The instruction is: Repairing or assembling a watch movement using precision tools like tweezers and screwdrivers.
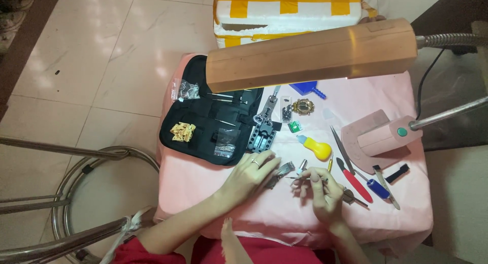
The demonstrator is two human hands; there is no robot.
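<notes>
The left hand [251, 173] is pinning a silver metal watch band [282, 170] on the pink-covered bench [213, 177]; the right hand [321, 190] is pinching a thin metal tool [300, 178] beside it.

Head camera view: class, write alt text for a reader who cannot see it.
A left hand rests on a metal watch band while the right hand holds a thin tool to it, on a pink-covered table beside a black tool case and desk lamp.

bare forearms, red clothing, a ring on the left hand [250, 175].
</notes>
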